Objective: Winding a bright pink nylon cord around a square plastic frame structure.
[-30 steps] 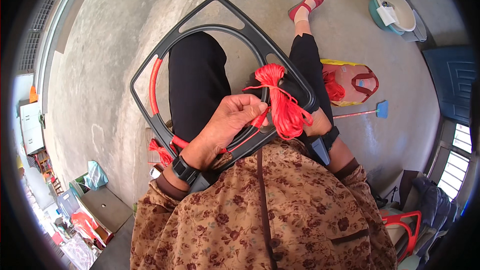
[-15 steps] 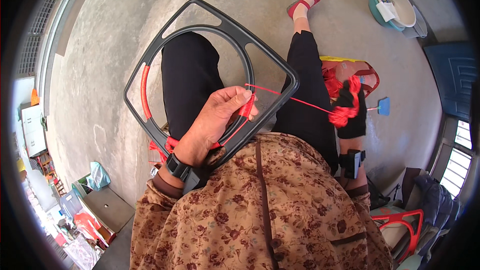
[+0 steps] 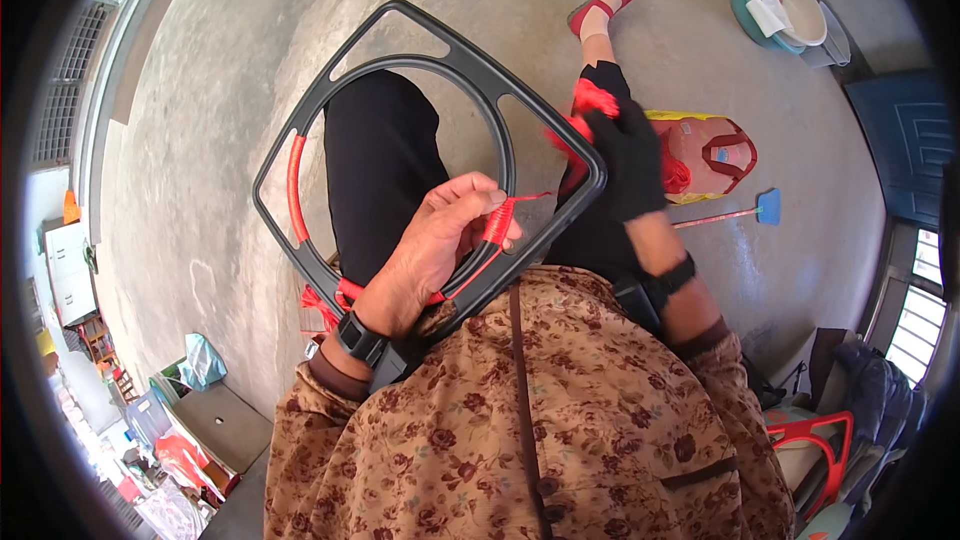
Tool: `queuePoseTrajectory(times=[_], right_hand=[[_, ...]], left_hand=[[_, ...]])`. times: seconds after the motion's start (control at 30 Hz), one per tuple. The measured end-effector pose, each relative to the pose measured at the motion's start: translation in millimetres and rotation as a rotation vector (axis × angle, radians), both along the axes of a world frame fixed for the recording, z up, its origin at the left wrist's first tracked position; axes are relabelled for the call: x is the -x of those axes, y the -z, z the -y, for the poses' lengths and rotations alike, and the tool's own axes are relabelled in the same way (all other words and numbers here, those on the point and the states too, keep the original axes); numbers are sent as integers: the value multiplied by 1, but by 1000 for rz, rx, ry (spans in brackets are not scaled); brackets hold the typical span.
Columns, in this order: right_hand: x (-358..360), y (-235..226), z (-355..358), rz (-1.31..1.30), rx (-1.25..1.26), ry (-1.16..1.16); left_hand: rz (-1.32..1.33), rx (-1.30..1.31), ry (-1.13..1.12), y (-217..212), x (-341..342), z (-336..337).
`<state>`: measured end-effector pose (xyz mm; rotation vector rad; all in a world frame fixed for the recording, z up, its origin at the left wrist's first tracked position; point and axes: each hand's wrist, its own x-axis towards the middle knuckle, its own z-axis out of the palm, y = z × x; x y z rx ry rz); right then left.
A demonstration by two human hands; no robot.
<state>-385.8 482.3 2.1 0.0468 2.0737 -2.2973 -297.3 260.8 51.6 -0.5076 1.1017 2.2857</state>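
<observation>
A dark plastic frame (image 3: 440, 60), square outside with a round inner ring, is held tilted across the lap of a seated person. Red cord (image 3: 497, 222) is seen wound tight over part of the ring nearest the body, and a second wrapped stretch (image 3: 294, 185) lies on the ring's left side.

The left hand (image 3: 435, 250) is closed around the lower rim; its thumb and forefinger are pressed together on the wound cord, pinning the last turns. A strand is drawn from that pinch to the right, toward the frame's right corner.

The right hand (image 3: 625, 165) lies in shadow beyond that corner, curled shut on a loose bundle of red cord (image 3: 592, 100). Whether its fingers pinch a single strand or grip the whole bunch cannot be told.

Handling, as judged: the frame is taken to be stiff and light, best gripped on a bare rim section beside the wrapping so the turns are not shifted. The cord appears thin, soft and somewhat slick; it is likely to slacken unless kept under tension, so the hold belongs on the last turn.

On the concrete floor (image 3: 200, 120) a blue-headed stick (image 3: 745, 212) and a yellow-and-red item (image 3: 715, 155) are noted.
</observation>
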Motion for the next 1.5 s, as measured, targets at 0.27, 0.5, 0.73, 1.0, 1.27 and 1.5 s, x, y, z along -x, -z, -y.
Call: queuePoseTrajectory(times=[0.27,0.5,0.73,1.0,1.27,1.5], right_hand=[[-19,-12,66,152,397,-533],[-30,-28,37,251,435,-611],[-42,-14,-7,383,494,-444],[-47,-4,-117,459,1086,-222],[-60,35,-116,180,40,31],[2,21,-11,60,13,-73]], left_hand=[[54,69,56,3,-5,1],[-22,61,-51,7,-8,-1],[-113,32,-26,-1,-3,3],[-69,75,14,3,0,3],[-89,50,-22,-1,2,1],[-39,44,22,-7,-2,-1]])
